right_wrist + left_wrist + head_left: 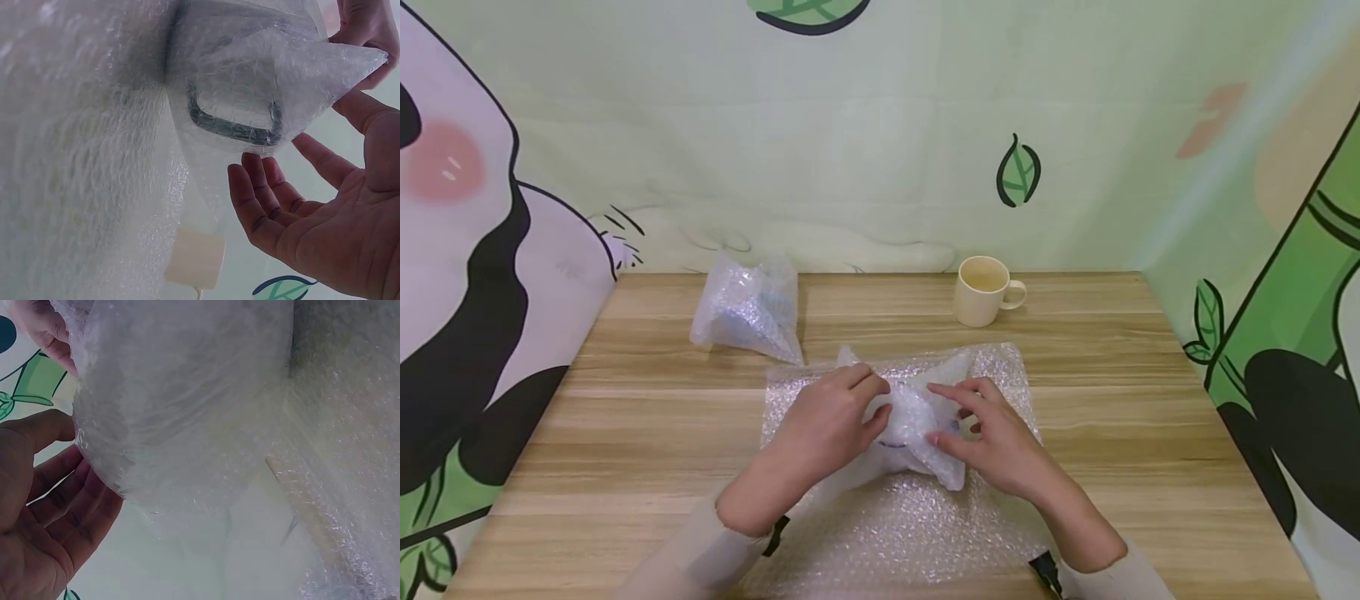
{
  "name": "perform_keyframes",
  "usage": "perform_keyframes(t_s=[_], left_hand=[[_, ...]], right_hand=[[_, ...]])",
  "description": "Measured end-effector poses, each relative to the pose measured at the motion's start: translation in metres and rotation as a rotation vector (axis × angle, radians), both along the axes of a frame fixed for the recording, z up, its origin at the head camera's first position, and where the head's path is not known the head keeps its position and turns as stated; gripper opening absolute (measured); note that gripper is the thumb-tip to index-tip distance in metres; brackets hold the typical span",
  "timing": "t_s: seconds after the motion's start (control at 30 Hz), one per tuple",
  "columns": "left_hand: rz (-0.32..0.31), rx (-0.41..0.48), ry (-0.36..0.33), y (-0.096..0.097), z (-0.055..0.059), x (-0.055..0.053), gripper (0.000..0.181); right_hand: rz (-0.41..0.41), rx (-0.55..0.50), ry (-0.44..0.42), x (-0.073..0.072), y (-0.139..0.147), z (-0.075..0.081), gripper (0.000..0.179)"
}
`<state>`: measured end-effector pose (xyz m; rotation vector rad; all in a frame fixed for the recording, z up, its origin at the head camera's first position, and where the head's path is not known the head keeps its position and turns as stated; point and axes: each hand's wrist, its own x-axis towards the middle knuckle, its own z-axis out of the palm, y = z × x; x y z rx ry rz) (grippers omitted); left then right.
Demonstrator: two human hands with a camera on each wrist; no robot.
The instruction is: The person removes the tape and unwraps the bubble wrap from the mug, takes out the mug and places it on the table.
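A rounded bundle of bubble wrap (910, 423) sits on a flat bubble wrap sheet (925, 533) in front of me. Through its layers a dark loop, like a mug handle (237, 130), shows in the right wrist view; the rest of the contents is blurred by the wrap. With thumb and fingers my left hand (831, 421) pinches the wrap at the top left of the bundle. My right hand (1000, 437) spreads loosely round the other side, thumb and index fingertips touching the wrap near a folded, pointed corner (356, 56).
A cream mug (979, 293) stands at the back of the wooden table (1150, 467), its handle to the right. Farther left lies another bubble-wrapped package (748, 308) with blue inside. A printed cloth backdrop (880, 150) rises behind the table.
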<state>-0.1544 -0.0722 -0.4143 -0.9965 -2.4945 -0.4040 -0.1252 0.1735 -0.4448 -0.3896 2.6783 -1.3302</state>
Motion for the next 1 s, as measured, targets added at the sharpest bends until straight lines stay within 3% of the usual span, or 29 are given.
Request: perform_keyframes(t_s=[0.2,0.4,0.63,1.0], left_hand=[[0.004,0.115,0.014,-0.008,-0.001,0.002,0.008],[0.011,0.201,0.064,-0.016,-0.004,0.003,0.009],[0.030,0.230,0.105,-0.023,-0.004,0.005,0.009],[0.036,0.292,0.087,-0.033,-0.006,0.007,0.010]], right_hand=[[0.006,0.084,0.165,0.001,-0.002,0.004,0.052],[0.103,0.147,0.311,0.000,-0.006,0.009,0.036],[0.169,0.218,0.305,-0.003,-0.008,0.014,0.035],[0.199,0.255,0.259,-0.006,-0.009,0.020,0.034]])
